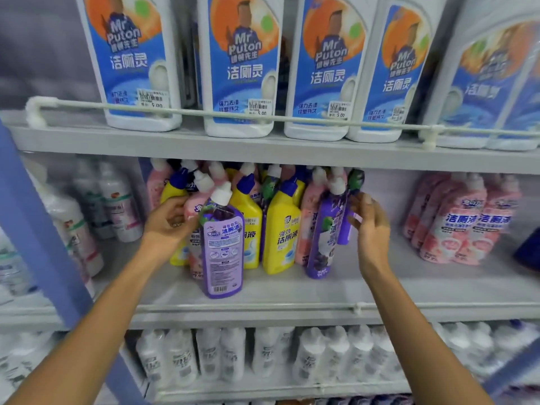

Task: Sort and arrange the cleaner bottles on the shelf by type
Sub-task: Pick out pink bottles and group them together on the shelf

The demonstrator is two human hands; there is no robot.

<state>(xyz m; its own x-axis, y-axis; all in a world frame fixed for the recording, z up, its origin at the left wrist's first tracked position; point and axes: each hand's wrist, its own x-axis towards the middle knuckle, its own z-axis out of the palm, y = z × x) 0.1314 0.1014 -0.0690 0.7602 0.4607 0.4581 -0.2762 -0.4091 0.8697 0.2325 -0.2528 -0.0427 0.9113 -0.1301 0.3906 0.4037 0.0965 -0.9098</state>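
Observation:
On the middle shelf (292, 293) stands a mixed cluster of yellow, pink and purple cleaner bottles. My left hand (168, 222) grips a pink bottle (193, 207) behind a purple bottle (223, 247) that stands at the front with its back label facing me. A yellow bottle (282, 232) stands in the middle. My right hand (369, 222) holds the side of a purple bottle (346, 223) at the cluster's right end, beside another purple bottle (323, 238). A separate group of pink bottles (455, 223) stands at the right.
Large white bottles with blue labels (242, 65) fill the top shelf behind a white rail (204, 112). White bottles (87, 211) stand at the middle shelf's left. The lower shelf holds rows of white bottles (263, 355). A blue upright (38, 229) frames the left.

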